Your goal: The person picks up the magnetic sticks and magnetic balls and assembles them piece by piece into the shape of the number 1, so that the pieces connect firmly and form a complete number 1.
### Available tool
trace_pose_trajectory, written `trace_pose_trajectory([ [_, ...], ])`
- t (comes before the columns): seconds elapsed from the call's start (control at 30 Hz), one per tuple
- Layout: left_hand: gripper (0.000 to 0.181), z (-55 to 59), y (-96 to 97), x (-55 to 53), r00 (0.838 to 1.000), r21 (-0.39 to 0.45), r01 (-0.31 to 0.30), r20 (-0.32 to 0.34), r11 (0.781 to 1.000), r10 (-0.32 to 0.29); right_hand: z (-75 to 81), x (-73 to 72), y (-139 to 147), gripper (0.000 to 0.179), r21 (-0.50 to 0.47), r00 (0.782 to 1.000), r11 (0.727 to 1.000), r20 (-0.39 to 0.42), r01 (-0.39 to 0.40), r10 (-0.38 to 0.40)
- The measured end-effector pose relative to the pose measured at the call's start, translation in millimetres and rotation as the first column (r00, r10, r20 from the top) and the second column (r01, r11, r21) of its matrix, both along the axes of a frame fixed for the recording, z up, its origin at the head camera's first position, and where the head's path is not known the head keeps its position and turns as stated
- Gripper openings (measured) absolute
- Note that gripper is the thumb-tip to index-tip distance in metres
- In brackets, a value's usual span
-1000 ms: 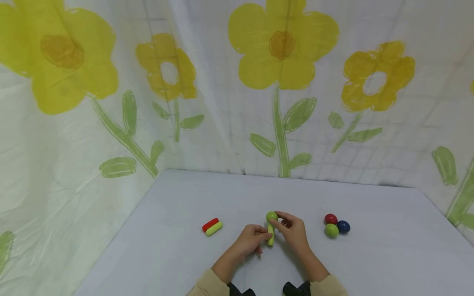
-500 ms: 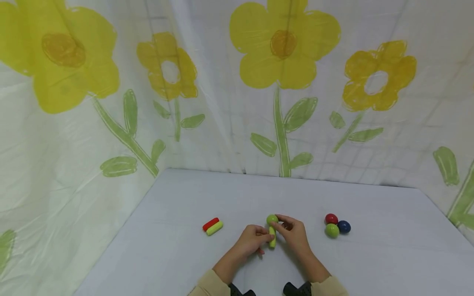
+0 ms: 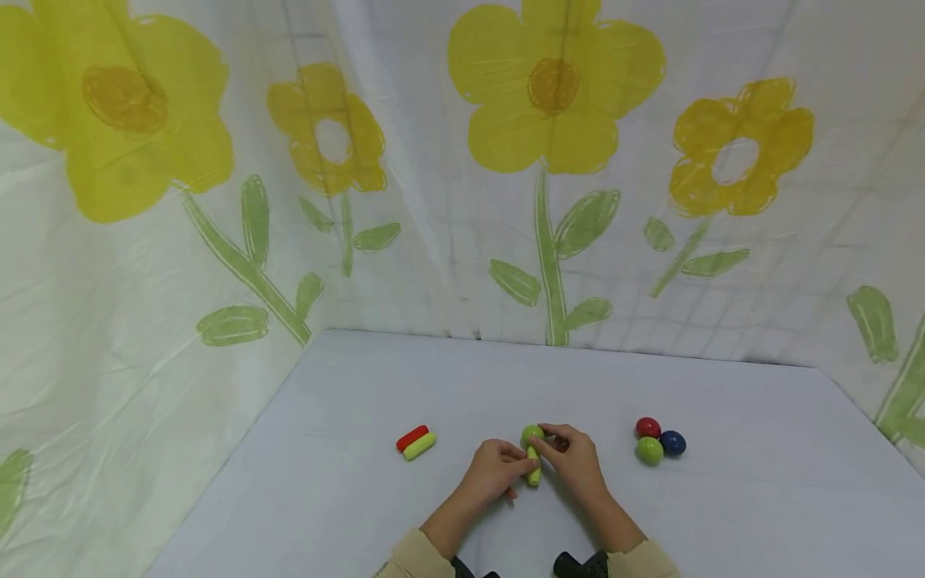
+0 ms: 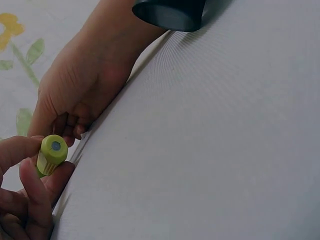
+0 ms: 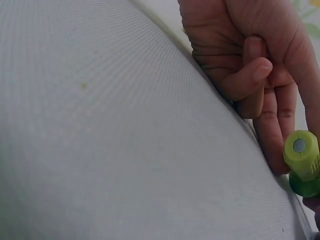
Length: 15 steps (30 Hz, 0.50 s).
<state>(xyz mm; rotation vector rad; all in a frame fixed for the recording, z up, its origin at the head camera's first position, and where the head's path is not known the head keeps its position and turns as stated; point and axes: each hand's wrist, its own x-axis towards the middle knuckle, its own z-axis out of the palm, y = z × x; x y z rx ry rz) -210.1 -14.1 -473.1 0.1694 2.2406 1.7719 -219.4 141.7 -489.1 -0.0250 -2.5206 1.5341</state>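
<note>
Near the middle of the white table, my left hand (image 3: 493, 474) pinches a yellow-green stick (image 3: 533, 478) between thumb and fingers. A flat grey disc is set in the end of this stick (image 4: 53, 146) in the left wrist view. My right hand (image 3: 576, 463) holds a green ball (image 3: 531, 434) at the stick's far end. In the right wrist view the green ball (image 5: 304, 187) sits right behind the stick (image 5: 302, 156). Fingers partly cover where the two meet, so I cannot tell whether they are joined.
To the left, a red stick (image 3: 413, 438) and a yellow stick (image 3: 420, 446) lie side by side. Grouped on the right are a red ball (image 3: 648, 428), a green ball (image 3: 649, 451) and a blue ball (image 3: 673, 443). A flower-printed curtain (image 3: 433, 241) hangs behind the table (image 3: 347, 385).
The ball and stick have shifted slightly toward me and to the right, both hands moving along with them. My grip on each looks the same, and the other sticks and balls stay put.
</note>
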Motion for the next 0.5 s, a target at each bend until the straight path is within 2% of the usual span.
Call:
trace_pose_trajectory([
  [0.17, 0.018, 0.7, 0.5, -0.3, 1.0, -0.014, 0.001, 0.003, 1.0, -0.001, 4.2, 0.6, 0, 0.033, 0.01, 1.0, 1.0, 0.022, -0.007, 0.007],
  [0.33, 0.018, 1.3, 1.0, -0.9, 1.0, -0.017, 0.01, -0.003, 1.0, -0.01, 13.1, 3.3, 4, 0.032, -0.01, 0.997, 1.0, 0.078, -0.013, 0.013],
  [0.5, 0.017, 1.1, 0.1, -0.6, 1.0, -0.029, 0.009, -0.004, 1.0, -0.01, 14.6, 4.6, 12, 0.036, 0.001, 0.992, 0.999, 0.124, -0.034, 0.034],
])
